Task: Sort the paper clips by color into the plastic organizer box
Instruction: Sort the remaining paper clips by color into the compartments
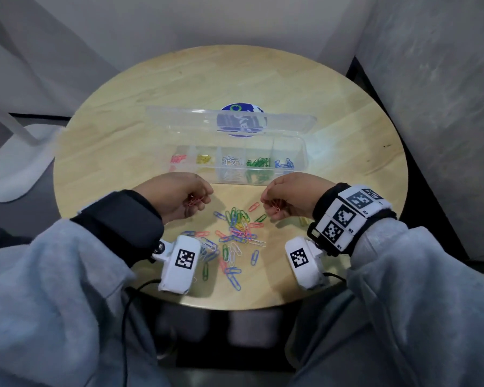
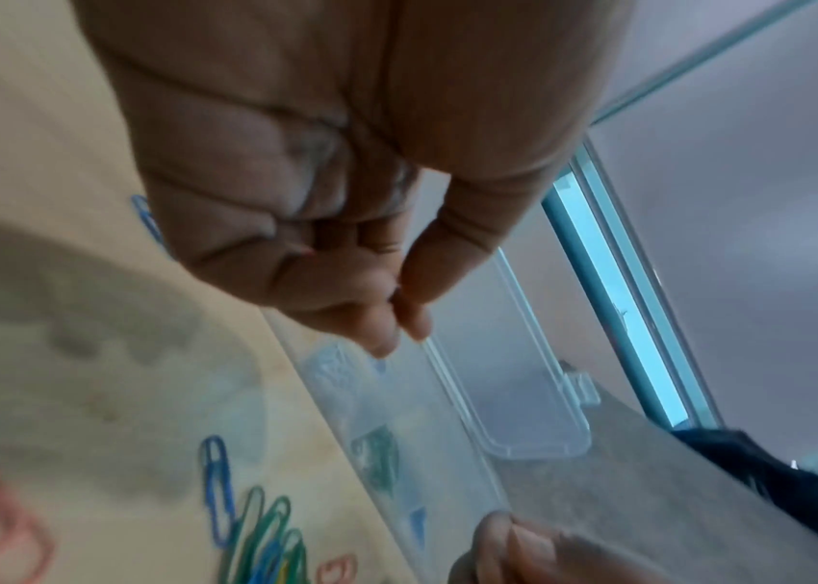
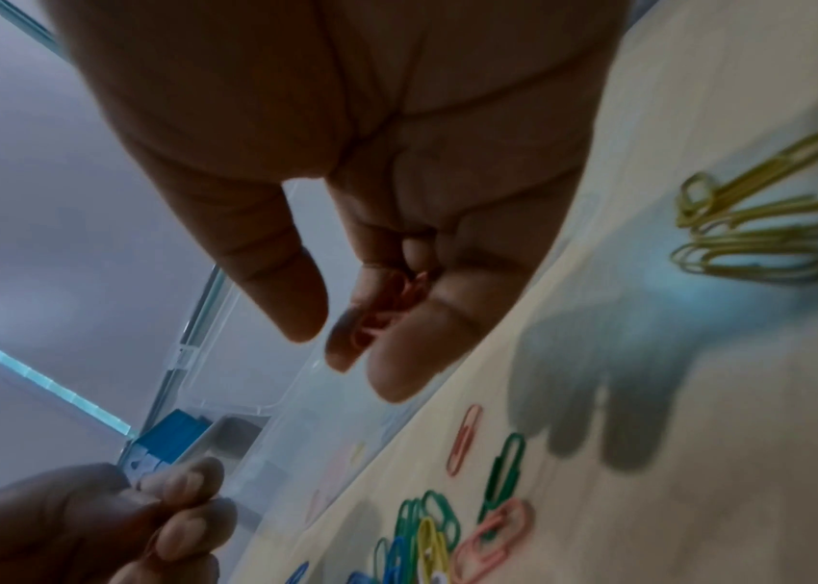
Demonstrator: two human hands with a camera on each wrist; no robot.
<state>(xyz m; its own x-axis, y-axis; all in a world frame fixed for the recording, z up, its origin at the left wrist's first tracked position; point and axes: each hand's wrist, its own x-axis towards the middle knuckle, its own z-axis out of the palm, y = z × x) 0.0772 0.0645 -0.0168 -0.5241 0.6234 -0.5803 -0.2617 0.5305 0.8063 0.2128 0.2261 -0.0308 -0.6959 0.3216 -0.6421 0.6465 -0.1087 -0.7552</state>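
A clear organizer box point(image 1: 301, 152) lies open on the round wooden table, its compartments holding pink, yellow, white, green and blue clips from left to right. A mixed pile of paper clips point(image 1: 235, 236) lies in front of it. My left hand point(image 1: 176, 196) hovers left of the pile, fingers curled round pink clips point(image 1: 194, 201). My right hand point(image 1: 288, 199) hovers to the right, its curled fingers cupping more pink clips point(image 3: 387, 312). A few yellow clips point(image 3: 757, 221) lie apart beside the right hand.
The box lid point(image 1: 179, 118) lies flat behind the box, over a blue round sticker point(image 1: 242, 108). The table point(image 1: 109, 135) stands in a corner, with a grey wall to the right. My grey-sleeved arms cross its near edge.
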